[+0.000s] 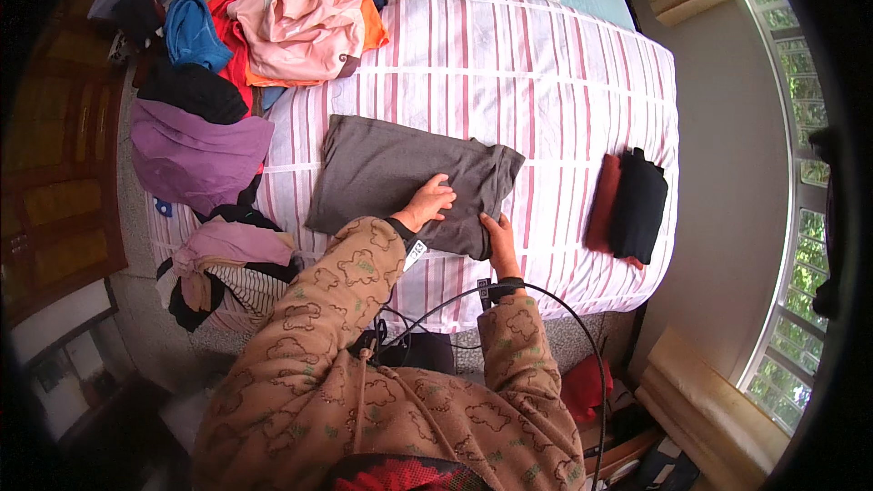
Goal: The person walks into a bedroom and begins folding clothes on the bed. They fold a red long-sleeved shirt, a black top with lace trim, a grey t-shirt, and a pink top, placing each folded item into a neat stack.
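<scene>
A dark grey garment (389, 167) lies folded flat on the striped bedspread (566, 109), its right end wrinkled. My left hand (430, 203) rests on the cloth near its middle, fingers apart and palm down. At the lower right corner, my right hand (500, 239) has its thumb on top of the garment's edge; its other fingers are partly hidden, and whether they pinch the cloth cannot be told. To the right lie a folded black garment (639, 208) and a folded rust-red garment (601, 204), side by side and partly overlapping.
A heap with a pink garment (297, 27) and a blue one (196, 34) lies at the upper left. Below it are a purple garment (198, 150) and a pile with a striped cloth (249, 290). A black cable (586, 331) arcs past my right wrist.
</scene>
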